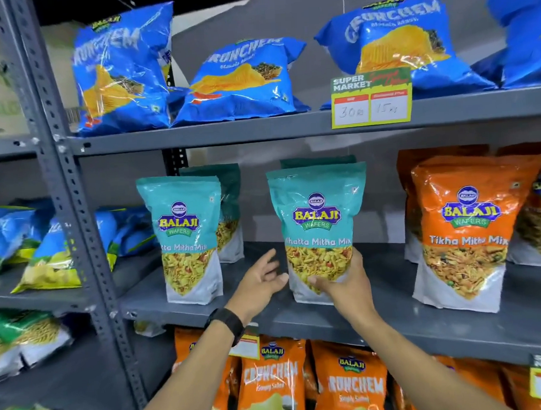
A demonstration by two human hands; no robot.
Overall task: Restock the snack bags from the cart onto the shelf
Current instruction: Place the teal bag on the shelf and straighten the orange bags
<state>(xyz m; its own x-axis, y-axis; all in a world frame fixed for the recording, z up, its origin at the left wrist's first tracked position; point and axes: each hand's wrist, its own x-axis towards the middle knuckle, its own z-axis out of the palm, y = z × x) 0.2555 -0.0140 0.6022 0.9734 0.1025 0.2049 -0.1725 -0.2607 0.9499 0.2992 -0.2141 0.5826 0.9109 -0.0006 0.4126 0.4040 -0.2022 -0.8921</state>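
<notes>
A teal Khatta Mitha Mix bag (pixel 318 221) stands upright on the grey middle shelf (pixel 457 317). My right hand (pixel 345 285) grips its lower part, thumb across the front. My left hand (pixel 260 280) hovers just left of the bag with fingers spread, holding nothing; a black watch sits on that wrist. A second teal bag (pixel 184 237) stands further left, with others of the same kind behind both. The cart is out of view.
Orange Tikha Mitha Mix bags (pixel 461 226) stand to the right on the same shelf. Blue Crunchem bags (pixel 237 81) lie on the upper shelf beside a price tag (pixel 371 99). Orange Crunchem bags (pixel 272 383) fill the shelf below. A grey upright post (pixel 75 215) separates the left rack.
</notes>
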